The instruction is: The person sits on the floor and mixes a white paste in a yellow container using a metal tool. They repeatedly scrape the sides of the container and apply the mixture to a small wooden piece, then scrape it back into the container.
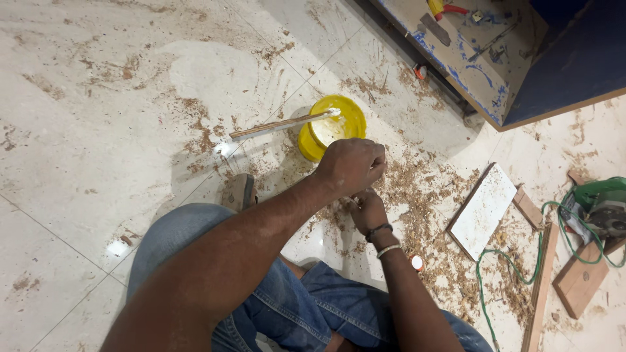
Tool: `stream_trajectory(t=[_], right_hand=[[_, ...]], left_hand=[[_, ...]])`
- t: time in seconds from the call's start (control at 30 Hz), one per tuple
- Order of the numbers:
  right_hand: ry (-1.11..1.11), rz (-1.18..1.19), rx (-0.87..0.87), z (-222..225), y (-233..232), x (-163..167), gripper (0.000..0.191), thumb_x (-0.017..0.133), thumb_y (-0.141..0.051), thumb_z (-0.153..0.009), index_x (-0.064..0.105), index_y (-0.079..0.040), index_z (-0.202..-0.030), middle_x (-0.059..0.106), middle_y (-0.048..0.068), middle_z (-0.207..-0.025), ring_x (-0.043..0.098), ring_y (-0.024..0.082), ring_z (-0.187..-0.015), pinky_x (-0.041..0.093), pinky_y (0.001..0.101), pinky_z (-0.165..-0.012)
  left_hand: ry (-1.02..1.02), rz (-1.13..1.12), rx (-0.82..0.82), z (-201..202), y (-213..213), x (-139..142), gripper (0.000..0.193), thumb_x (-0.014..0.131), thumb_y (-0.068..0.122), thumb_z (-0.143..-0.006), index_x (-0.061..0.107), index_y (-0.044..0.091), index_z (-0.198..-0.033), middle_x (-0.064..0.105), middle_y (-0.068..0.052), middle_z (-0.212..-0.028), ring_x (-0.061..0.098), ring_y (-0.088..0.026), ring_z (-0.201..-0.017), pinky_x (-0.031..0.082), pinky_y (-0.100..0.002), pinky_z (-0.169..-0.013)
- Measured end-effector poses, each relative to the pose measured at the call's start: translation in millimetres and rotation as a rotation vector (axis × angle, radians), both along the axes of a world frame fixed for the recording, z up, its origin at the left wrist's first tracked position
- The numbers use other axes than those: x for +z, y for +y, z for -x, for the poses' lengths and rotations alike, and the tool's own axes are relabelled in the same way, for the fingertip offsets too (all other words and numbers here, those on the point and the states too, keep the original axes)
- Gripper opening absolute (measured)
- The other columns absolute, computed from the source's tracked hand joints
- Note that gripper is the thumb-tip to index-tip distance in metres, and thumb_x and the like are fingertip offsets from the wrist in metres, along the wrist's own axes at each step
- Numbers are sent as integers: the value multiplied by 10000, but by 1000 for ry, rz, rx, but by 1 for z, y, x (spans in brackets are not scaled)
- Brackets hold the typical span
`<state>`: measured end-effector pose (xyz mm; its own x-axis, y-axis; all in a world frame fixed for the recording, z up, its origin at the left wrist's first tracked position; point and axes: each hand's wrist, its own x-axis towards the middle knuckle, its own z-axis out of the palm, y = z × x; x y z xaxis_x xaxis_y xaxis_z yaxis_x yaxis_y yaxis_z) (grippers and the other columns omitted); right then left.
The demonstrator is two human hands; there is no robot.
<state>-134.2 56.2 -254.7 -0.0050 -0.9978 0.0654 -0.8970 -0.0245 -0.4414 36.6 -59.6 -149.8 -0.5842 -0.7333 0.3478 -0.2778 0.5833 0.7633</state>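
Yellow tub (pixel 332 127) of white glue sits on the floor (pixel 98 130) just beyond both hands, stick (pixel 280 124) propped across its rim (handy for dipping). Left hand (pixel 349 166) curls shut above right hand (pixel 368 210); what either pinches is hidden, amid sawdust (pixel 424 195).

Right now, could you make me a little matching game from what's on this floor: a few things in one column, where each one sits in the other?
Things:
1. yellow tub
2. wooden stick
3. white board
4. green power tool

Places:
A. flat on the sawdust, right of the hands
B. far right edge, with a green cord
C. just beyond the left hand
D. resting across the tub's rim

Pairs: 1-C, 2-D, 3-A, 4-B
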Motion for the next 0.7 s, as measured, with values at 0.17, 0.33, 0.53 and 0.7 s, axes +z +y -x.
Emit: stream_trajectory(t=[0.17,0.33,0.53,0.7], right_hand=[[-54,-371,-245,13,-23,-1,217,716,-214,-927,714,-12,-1006,756,187,-908,745,314,-810,584,400,-758],[5,-224,-202,-6,-3,-30,259,783,-138,-722,698,-38,-946,736,177,-927,719,349,-864,594,419,-769],[106,-109,-148,-12,5,-57,222,759,-129,-807,720,-31,-1002,718,205,-924,697,393,-843,568,473,-751],[-72,-181,-388,-12,-2,-24,311,799,-225,-822,701,-14,-1029,720,187,-818,711,356,-749,559,446,-705]], left_hand=[[-21,-28,16,-2,-1,-1,190,715,317,-876,705,126,-877,730,-65,-853,719,-284,-833,563,-448,-738],[-32,-30,1,-2,-3,-4,189,708,312,-881,698,124,-873,724,-62,-841,724,-273,-814,567,-442,-735],[-6,-17,4,-4,0,-6,184,706,297,-882,693,114,-863,722,-65,-842,721,-282,-808,566,-445,-725],[-31,-31,0,-8,-2,-6,179,706,284,-875,688,106,-862,720,-68,-830,722,-278,-804,563,-443,-721]])
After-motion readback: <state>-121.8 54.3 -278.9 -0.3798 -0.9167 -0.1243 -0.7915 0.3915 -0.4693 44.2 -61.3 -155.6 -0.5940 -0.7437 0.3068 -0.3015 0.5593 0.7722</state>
